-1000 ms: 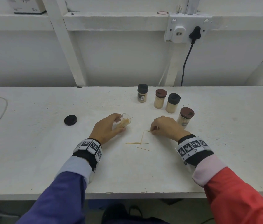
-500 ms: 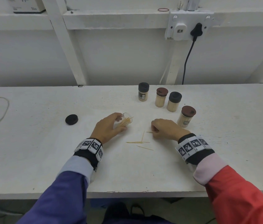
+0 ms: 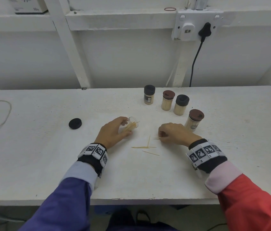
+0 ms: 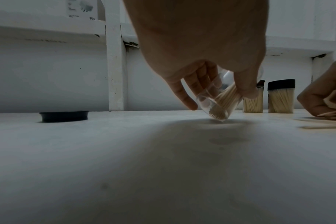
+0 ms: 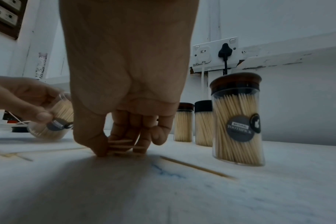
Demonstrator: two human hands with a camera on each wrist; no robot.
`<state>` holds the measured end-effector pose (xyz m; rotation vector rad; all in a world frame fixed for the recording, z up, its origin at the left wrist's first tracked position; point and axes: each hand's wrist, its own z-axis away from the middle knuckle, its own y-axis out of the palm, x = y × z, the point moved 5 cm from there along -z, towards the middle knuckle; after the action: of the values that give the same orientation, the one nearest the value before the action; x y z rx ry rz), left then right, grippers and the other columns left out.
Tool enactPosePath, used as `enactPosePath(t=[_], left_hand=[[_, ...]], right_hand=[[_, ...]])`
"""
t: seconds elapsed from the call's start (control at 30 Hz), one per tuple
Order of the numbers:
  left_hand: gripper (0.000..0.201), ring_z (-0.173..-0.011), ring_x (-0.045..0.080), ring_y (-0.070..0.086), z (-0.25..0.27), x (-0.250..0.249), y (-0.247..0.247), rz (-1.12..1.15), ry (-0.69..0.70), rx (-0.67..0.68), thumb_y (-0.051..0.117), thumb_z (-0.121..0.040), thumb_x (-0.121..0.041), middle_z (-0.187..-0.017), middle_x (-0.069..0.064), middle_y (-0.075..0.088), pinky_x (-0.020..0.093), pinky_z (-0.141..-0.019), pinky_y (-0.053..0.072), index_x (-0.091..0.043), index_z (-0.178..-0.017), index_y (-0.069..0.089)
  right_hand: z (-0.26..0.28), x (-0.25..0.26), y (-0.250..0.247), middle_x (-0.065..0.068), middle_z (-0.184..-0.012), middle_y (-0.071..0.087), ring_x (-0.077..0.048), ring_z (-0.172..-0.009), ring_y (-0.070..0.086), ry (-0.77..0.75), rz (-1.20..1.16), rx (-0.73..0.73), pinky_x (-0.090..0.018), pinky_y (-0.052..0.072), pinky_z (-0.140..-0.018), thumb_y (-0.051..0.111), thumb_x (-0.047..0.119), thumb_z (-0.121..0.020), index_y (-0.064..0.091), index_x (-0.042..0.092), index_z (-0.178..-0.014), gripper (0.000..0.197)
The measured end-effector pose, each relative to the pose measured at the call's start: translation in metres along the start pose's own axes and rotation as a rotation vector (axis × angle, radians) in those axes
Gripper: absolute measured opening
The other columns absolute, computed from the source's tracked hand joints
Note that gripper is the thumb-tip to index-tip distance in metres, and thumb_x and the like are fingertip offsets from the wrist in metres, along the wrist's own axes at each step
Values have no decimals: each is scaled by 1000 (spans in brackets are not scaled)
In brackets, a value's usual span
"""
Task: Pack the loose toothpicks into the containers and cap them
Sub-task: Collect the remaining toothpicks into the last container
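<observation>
Furthest left on the white bench (image 3: 31,147) lies a loose black cap (image 3: 75,123), flat and well apart from everything else. Next, the left hand (image 3: 113,132) curls its fingers and thumb round an open clear container (image 3: 132,125), tilted so that only its lower edge touches the bench, mouth pointing right; it is partly filled with toothpicks. Between the hands a few loose toothpicks (image 3: 145,147) lie scattered on the bench. The right hand (image 3: 174,133) presses fingertips and thumb together on the bench, pinching several gathered toothpicks (image 5: 121,146). Beyond it stand four capped containers: a black-capped one (image 3: 149,95), a brown-capped one (image 3: 168,100), another black-capped (image 3: 181,105), and the nearest brown-capped one (image 3: 194,120), just beside the right hand.
</observation>
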<state>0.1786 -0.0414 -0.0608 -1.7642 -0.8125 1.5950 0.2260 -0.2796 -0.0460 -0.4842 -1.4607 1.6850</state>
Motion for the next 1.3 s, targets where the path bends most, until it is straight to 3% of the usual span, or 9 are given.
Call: enactPosePath(t=[0.13,0.27,0.43,0.63,0.77,0.87,1.0,1.13,1.3], left_hand=[[50,-106,6,57,1,-1,0,-3,12,12,71,-83,-44,-115,-14,62,36,-94,48,-25,-125,53],[58,-103,5,57,3,-4,1,8,44,45,65,-78,-58,-114,-19,61,34,-91,48,-29,-126,52],[69,-102,3,57,4,-10,3,-6,76,86,54,-70,-73,-111,-23,60,30,-90,48,-33,-126,52],[67,-96,0,55,5,-19,5,-31,115,124,60,-73,-70,-113,-23,61,25,-87,46,-33,-128,53],[56,-99,5,56,5,-35,13,-104,166,209,64,-79,-60,-114,-16,61,27,-85,43,-33,-126,52],[60,-97,5,56,5,-33,13,-72,149,193,58,-74,-67,-113,-17,61,30,-86,46,-33,-123,51],[54,-95,6,56,4,-30,7,-29,100,127,69,-82,-53,-117,-14,60,23,-80,43,-28,-126,50],[44,-93,12,61,3,-28,4,86,14,73,69,-85,-46,-118,-13,59,25,-78,45,-30,-118,46],[47,-100,15,64,3,-24,-1,164,-41,14,66,-87,-45,-119,-13,56,34,-90,52,-28,-125,43]], right_hand=[[-3,4,-1,6,-98,55,-18,-87,53,-32,23,-36,-29,38,-70,47,20,-94,55,18,-95,8],[-3,10,-15,6,-103,58,-20,-84,56,-113,-66,-328,-32,39,-65,46,25,-101,54,16,-103,12],[4,23,-28,2,-95,59,-17,-79,55,-305,-106,-620,-33,45,-55,56,12,-97,60,11,-99,5],[6,35,-28,-2,-88,62,-19,-69,58,-479,-79,-687,-33,48,-49,70,7,-86,71,11,-96,11],[6,46,-26,-5,-89,64,-21,-72,61,-582,-126,-657,-35,53,-57,70,5,-86,69,6,-98,12],[10,49,-31,-7,-95,66,-22,-78,64,-602,-200,-683,-30,54,-65,60,14,-94,68,2,-104,17],[12,30,-41,-2,-103,65,-6,-87,58,-465,-342,-739,-6,45,-74,44,25,-101,65,1,-113,34],[7,-12,-40,0,-88,64,-5,-67,60,-164,-486,-534,-19,52,-57,55,-2,-94,68,4,-105,18],[19,-37,-29,1,-74,62,-16,-47,57,105,-225,-26,-25,51,-49,72,7,-83,71,6,-89,7]])
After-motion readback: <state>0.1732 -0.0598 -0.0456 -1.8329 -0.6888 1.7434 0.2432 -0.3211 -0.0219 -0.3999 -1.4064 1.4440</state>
